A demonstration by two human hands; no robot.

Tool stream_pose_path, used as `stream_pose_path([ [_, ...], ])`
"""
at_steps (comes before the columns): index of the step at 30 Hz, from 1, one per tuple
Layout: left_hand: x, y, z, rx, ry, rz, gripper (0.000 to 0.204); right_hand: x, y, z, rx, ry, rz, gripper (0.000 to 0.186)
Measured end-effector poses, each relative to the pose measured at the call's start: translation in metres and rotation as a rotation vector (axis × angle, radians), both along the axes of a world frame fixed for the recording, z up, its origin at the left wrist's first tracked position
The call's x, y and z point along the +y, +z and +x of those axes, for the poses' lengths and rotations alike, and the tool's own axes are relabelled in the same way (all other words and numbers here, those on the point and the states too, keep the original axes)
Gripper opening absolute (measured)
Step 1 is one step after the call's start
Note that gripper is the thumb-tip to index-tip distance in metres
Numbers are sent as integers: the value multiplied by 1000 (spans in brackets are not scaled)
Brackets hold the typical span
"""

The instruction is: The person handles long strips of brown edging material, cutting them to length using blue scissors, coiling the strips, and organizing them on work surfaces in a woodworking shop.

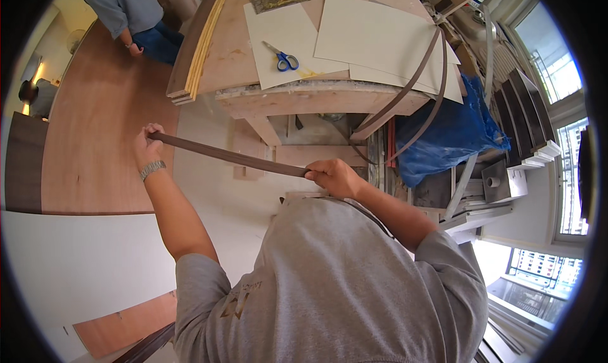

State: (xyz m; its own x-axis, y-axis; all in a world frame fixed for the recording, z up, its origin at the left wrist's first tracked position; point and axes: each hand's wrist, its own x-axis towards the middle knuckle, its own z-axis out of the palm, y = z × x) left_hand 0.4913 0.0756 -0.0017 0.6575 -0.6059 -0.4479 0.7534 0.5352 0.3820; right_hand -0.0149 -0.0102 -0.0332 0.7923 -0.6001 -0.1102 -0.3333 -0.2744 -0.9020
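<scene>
I hold a long dark brown flexible strip (228,154) stretched crosswise in front of me. My left hand (149,145) is closed on one part at the left, and my right hand (330,177) pinches it at the right, near my body. More dark strip hangs in loops (411,83) over the right corner of the wooden workbench (272,100). On the bench lie cream sheets (373,33), blue-handled scissors (286,61) and a stained board (266,2) with a small wooden piece on it.
Wooden panels (95,179) stand at the left, near another person (133,11) at the upper left. Layered boards (193,59) edge the bench. At the right are blue plastic sheeting (443,128), dark stacked pieces (519,109), metal lengths and windows. A plywood offcut (120,325) lies lower left.
</scene>
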Motion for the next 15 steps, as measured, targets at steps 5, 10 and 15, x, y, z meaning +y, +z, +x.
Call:
stream_pose_path([
  [5, -4, -15, -93, -170, -167, -37, 24, -10, 6, 23, 28, 37, 215, 23],
  [10, -28, -28, -261, -25, -239, -43, 27, -10, 12, 67, 27, 47, 212, 26],
  [15, -39, -27, -293, 0, -205, 113, 26, -11, -4, 82, -5, 49, 170, 32],
])
